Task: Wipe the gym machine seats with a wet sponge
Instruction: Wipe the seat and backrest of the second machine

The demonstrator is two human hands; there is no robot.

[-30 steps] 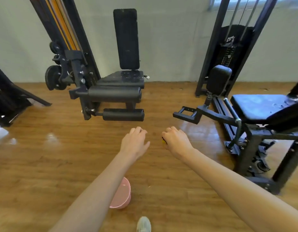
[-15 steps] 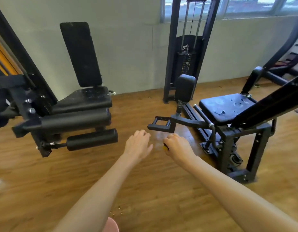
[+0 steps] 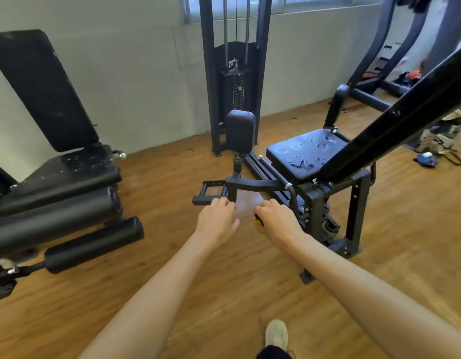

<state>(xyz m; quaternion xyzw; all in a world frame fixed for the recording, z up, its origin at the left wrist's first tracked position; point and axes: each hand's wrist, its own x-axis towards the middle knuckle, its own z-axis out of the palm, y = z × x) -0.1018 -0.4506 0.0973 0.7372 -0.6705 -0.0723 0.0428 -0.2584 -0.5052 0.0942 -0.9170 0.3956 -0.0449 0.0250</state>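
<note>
The right hand (image 3: 277, 221) grips a yellow sponge (image 3: 257, 222), mostly hidden in curled fingers; the left hand (image 3: 217, 221) hangs empty, fingers loosely curled. Current step, judged: approach to the seat (image 3: 306, 151), ahead and right, its cracked pad unwiped. Next move requires carrying the sponge up onto the pad.

View has swung right: the leg machine (image 3: 55, 193) now sits at the left edge, and the worn seat (image 3: 306, 151) lies ahead, nearer than 1.0 s ago. The pink bucket has left the frame. A shoe (image 3: 276, 332) has moved right along the bottom edge.
</note>
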